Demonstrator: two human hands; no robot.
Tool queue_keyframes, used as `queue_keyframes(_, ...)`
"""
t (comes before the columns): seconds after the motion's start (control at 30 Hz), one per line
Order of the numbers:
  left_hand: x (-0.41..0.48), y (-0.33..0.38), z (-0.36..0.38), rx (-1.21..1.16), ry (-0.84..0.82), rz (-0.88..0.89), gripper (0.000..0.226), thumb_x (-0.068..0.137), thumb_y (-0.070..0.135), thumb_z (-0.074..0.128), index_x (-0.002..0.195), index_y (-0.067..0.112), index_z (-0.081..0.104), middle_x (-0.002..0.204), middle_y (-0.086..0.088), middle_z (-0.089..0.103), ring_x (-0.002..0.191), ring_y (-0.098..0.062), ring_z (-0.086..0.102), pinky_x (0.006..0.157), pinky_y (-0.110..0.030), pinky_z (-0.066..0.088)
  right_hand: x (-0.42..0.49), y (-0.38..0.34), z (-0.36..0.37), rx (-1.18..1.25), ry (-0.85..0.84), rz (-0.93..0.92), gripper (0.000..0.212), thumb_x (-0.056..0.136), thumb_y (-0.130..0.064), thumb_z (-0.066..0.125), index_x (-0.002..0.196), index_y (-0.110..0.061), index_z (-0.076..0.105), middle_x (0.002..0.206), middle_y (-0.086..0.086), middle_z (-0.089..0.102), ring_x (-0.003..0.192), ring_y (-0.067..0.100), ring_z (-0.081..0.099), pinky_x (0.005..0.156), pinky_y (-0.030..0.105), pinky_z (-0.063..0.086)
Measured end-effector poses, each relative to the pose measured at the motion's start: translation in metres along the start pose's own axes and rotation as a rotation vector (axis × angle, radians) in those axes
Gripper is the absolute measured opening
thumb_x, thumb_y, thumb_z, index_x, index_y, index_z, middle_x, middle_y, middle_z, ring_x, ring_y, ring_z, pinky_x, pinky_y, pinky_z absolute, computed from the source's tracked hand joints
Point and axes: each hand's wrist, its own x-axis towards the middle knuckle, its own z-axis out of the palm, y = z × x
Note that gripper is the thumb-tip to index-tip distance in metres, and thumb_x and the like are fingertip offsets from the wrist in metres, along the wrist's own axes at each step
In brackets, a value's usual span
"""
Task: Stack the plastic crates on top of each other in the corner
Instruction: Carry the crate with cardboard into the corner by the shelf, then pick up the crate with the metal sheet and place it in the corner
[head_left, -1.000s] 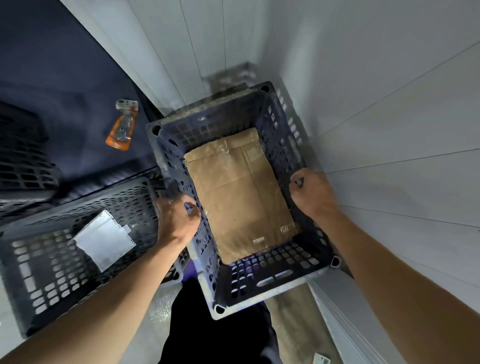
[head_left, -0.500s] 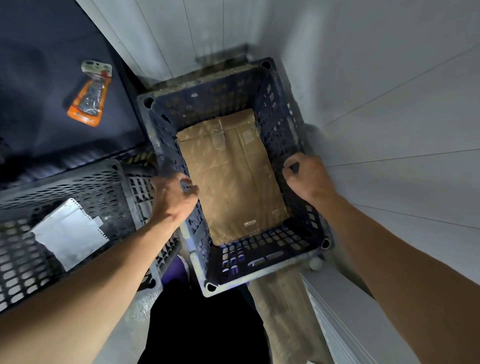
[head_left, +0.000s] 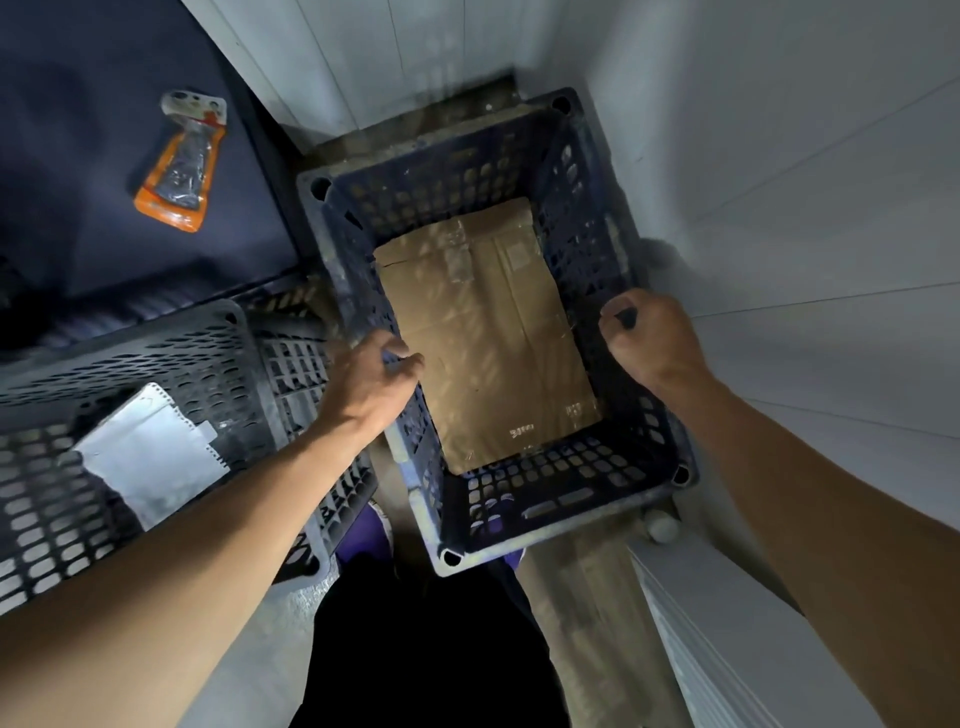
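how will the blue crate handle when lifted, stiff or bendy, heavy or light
Probably stiff: the blue crate has thick rims and corner posts. Likely light for its size: perforated walls, only flat cardboard inside. The cardboard may slide if it tilts, though left hand and right hand grip opposite rims.

Dark blue surface (head_left: 104, 130), orange packet (head_left: 179, 166) on it

Cardboard sheet (head_left: 488, 332) in corner crate (head_left: 566, 499); second crate (head_left: 218, 353) left of it, holding a pouch (head_left: 150, 462); packet (head_left: 182, 166) behind
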Motion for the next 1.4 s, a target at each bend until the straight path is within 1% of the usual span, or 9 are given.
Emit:
queue_keyframes(0.1,0.006,0.005,0.006,0.052,-0.009,0.0,0.023,0.086,0.036,0.067,0.1,0.019,0.062,0.118,-0.014,0.057,0.081,-0.018,0.068,0.066,-0.028,0.061,-0.004,0.0,0.0,-0.076,-0.044,0.039,0.021,0.083,-0.042,0.059,0.1,-0.032,0.066,0.119,0.013,0.056,0.107,0.03,0.057,0.088,0.042,0.055)
queue_keyframes(0.23,0.006,0.018,0.019,0.21,-0.049,-0.121,0.023,0.087,0.026,0.061,0.106,0.015,0.052,0.134,-0.015,0.033,0.104,-0.029,0.057,0.085,-0.038,0.058,-0.016,-0.007,0.002,-0.256,-0.139,0.051,0.034,0.089,-0.04,0.061,0.121,-0.029,0.061,0.152,0.016,0.027,0.138,0.036,0.028,0.113,0.046,0.032)
queue_keyframes(0.43,-0.044,0.033,0.022,0.322,-0.041,-0.077,0.032,0.088,0.026,0.064,0.117,0.02,0.052,0.158,-0.006,-0.007,0.141,-0.043,0.027,0.107,-0.043,0.044,-0.051,-0.026,-0.004,-0.29,-0.218,0.026,0.041,0.091,-0.027,0.059,0.131,-0.023,0.055,0.149,0.016,0.031,0.137,0.036,0.026,0.108,0.043,0.033)
queue_keyframes(0.5,-0.064,0.029,0.016,0.354,-0.077,-0.064,0.033,0.089,0.025,0.064,0.119,0.02,0.052,0.155,-0.011,0.01,0.138,-0.039,0.033,0.111,-0.038,0.039,-0.07,-0.036,-0.002,-0.297,-0.263,-0.008,0.038,0.091,-0.025,0.061,0.129,-0.024,0.057,0.147,0.014,0.035,0.135,0.035,0.03,0.105,0.043,0.037)
queue_keyframes(0.63,-0.104,0.014,-0.007,0.404,-0.085,-0.07,0.037,0.09,0.023,0.064,0.124,0.015,0.053,0.136,-0.014,0.038,0.115,-0.026,0.053,0.1,-0.025,0.044,-0.107,-0.056,0.008,-0.249,-0.363,-0.023,0.039,0.092,-0.027,0.059,0.131,-0.026,0.056,0.135,0.01,0.051,0.128,0.03,0.043,0.1,0.039,0.041)
queue_keyframes(0.83,-0.146,-0.008,-0.05,0.399,-0.044,-0.126,0.037,0.089,0.027,0.061,0.124,0.018,0.055,0.13,-0.011,0.052,0.115,-0.026,0.057,0.098,-0.033,0.047,-0.159,-0.097,0.026,-0.179,-0.435,-0.078,0.031,0.093,-0.026,0.052,0.123,-0.026,0.061,0.126,0.005,0.063,0.116,0.026,0.059,0.098,0.038,0.049)
queue_keyframes(1.17,-0.2,-0.03,-0.105,0.369,-0.091,-0.066,0.036,0.088,0.024,0.06,0.123,0.019,0.056,0.121,-0.006,0.055,0.109,-0.025,0.058,0.093,-0.038,0.05,-0.24,-0.174,0.053,-0.174,-0.452,-0.08,0.034,0.095,-0.026,0.047,0.128,-0.023,0.055,0.126,0.009,0.063,0.116,0.03,0.058,0.094,0.034,0.046)
queue_keyframes(1.27,-0.21,-0.042,-0.128,0.353,-0.136,0.001,0.031,0.086,0.026,0.059,0.117,0.02,0.057,0.112,-0.007,0.059,0.102,-0.027,0.061,0.086,-0.042,0.053,-0.27,-0.198,0.069,-0.176,-0.421,-0.03,0.034,0.095,-0.03,0.048,0.127,-0.021,0.054,0.124,0.01,0.064,0.116,0.029,0.059,0.094,0.034,0.046)
queue_keyframes(1.4,-0.227,-0.068,-0.172,0.441,-0.148,0.144,0.031,0.089,0.025,0.058,0.119,0.02,0.054,0.116,-0.006,0.055,0.11,-0.026,0.054,0.089,-0.041,0.05,-0.309,-0.231,0.097,-0.102,-0.351,0.007,0.03,0.093,-0.027,0.052,0.121,-0.021,0.058,0.121,0.009,0.067,0.116,0.029,0.06,0.095,0.035,0.047)
